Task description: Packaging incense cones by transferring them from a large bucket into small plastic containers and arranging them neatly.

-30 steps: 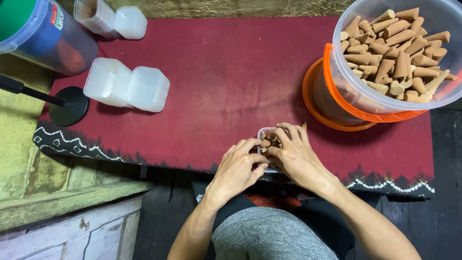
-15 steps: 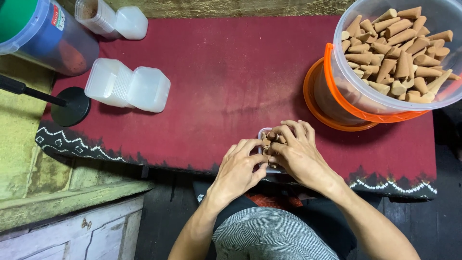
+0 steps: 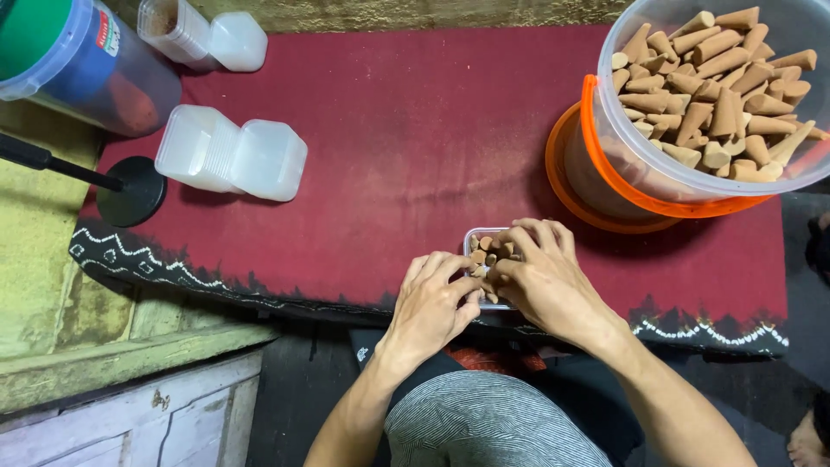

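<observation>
The bench carries a red cloth. Far right stands a clear bucket of brown cones. Far left lie stacked white lids. At the near edge sits a small clear box of cones; compared with a second ago, it is more exposed. The left hand and right hand curl loosely, fingertips pressing cones in the box; the filling appears nearly complete.

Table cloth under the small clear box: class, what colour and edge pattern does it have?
Dark red cloth with a black, white-zigzag border; head view.
</observation>
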